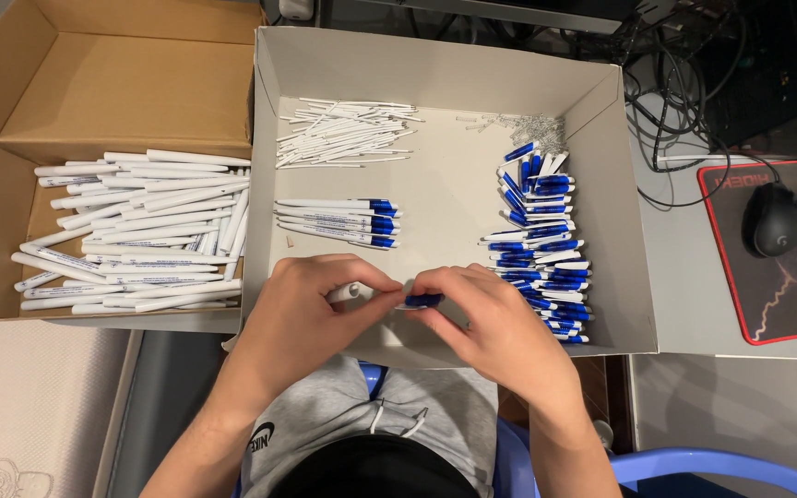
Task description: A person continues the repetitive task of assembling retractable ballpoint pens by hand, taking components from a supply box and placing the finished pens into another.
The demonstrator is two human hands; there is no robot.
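My left hand (311, 309) grips a white pen barrel (348, 292) at the near edge of a shallow white cardboard box (435, 74). My right hand (491, 318) pinches a blue pen cap part (422, 301) against the barrel's end. Inside the box lie a short row of finished white-and-blue pens (339, 221), a heap of thin white refills (348, 134), a heap of blue-and-white pen parts (541, 249) and some small metal springs (532, 124).
A brown cardboard box (122, 65) at the left holds several white pen barrels (145, 231). At the right lie a black mouse (773, 219) on a red-edged mouse pad (786, 314) and tangled black cables (684, 83). A blue plastic chair (694, 466) is below.
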